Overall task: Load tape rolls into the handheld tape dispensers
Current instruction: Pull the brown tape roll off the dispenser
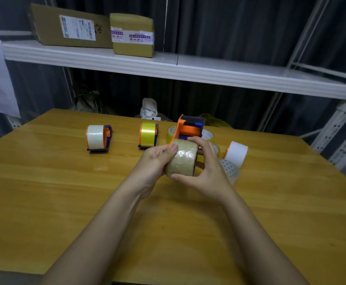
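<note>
Both hands, left (154, 161) and right (206, 169), grip clear tape roll (181, 160) seated in orange dispenser (189, 128) above table (65, 192).

Three orange-and-purple dispensers are showing on the counter (44, 182) right now: one carrying a white roll (98, 138) at the left, one carrying a yellow roll (148, 135) in the middle, and a third dispenser (189, 127) being held up with a clear tape roll (182, 160) against it. Two hands are counting in here, the left hand (154, 161) and the right hand (207, 169). Behind them, loose rolls are crowding together: one white roll with an orange core (237, 154), plus at least three more partly hidden, exact number hard to call. Up on the shelf (209, 73), two cardboard boxes are sitting, a larger box (69, 27) and a smaller box (132, 36).
</note>
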Demonstrator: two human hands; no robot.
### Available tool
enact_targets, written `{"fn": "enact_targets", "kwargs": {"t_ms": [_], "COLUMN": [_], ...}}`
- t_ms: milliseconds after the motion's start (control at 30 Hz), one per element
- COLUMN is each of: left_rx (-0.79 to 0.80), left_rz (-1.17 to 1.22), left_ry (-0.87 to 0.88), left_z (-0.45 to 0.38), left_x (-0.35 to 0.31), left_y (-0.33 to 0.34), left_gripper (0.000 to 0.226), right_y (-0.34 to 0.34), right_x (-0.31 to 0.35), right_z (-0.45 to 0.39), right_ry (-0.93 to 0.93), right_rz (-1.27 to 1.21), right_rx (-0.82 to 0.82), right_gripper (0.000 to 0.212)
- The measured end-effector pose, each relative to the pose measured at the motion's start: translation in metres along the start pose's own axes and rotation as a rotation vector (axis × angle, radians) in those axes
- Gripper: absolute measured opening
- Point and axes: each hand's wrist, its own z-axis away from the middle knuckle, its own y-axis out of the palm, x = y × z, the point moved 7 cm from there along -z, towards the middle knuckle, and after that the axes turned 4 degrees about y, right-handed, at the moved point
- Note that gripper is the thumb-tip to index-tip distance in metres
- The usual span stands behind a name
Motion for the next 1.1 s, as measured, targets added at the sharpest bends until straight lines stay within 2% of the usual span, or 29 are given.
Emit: {"fn": "enact_targets", "kwargs": {"t_ms": [133, 267, 367, 467, 600, 733, 1100], "left_rx": [-0.129, -0.257, -0.319, -0.302, -0.249, -0.270, -0.253], "left_rz": [0.097, 0.063, 0.106, 0.164, 0.154, 0.164, 0.133], "left_ry": [0.009, -0.048, -0.010, -0.009, -0.023, -0.058, -0.051], "left_z": [0.003, 0.003, 0.002, -0.001, -0.005, -0.006, -0.001], "left_x": [-0.002, -0.003, -0.008, -0.010, -0.009, -0.002, -0.005], "left_y": [0.003, 0.004, 0.005, 0.006, 0.008, 0.003, -0.006], "left_gripper": [0.038, 0.046, 0.045, 0.041, 0.039, 0.038, 0.036], "right_y": [0.007, 0.006, 0.009, 0.011, 0.012, 0.021, 0.007], "right_x": [0.008, 0.016, 0.014, 0.012, 0.007, 0.001, 0.027], "right_z": [0.003, 0.003, 0.002, 0.001, -0.006, -0.008, 0.002], "right_ry": [-0.125, -0.232, -0.141, -0.067, 0.013, 0.119, -0.229], "right_rz": [-0.049, 0.017, -0.112, -0.174, -0.255, -0.376, 0.121], "right_rx": [-0.085, -0.257, -0.277, -0.273, -0.198, -0.131, -0.223], "right_gripper": [0.075, 0.069, 0.063, 0.055, 0.056, 0.048, 0.068]}}
